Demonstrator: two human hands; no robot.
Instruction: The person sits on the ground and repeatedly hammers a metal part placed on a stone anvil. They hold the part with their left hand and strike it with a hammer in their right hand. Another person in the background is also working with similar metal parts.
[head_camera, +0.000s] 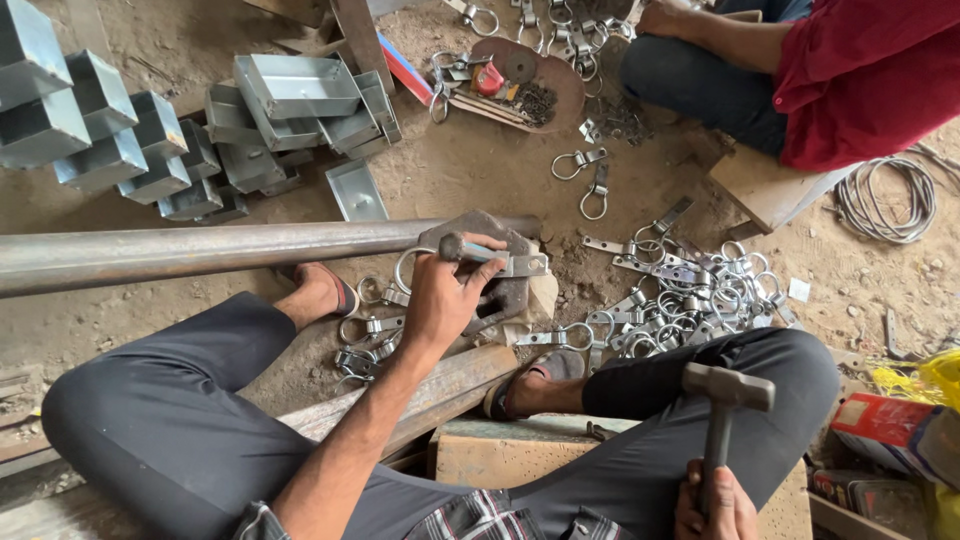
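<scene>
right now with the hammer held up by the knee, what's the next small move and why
Probably bring the hammer in the right hand down onto the metal ring latch. The left hand already pins it on the iron block beside the steel pipe, and the hammer head is raised clear.

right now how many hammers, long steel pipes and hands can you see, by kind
hammer: 1
long steel pipe: 1
hands: 3, namely left hand on a ring clamp, right hand on the hammer, and a co-worker's hand
total: 5
</scene>
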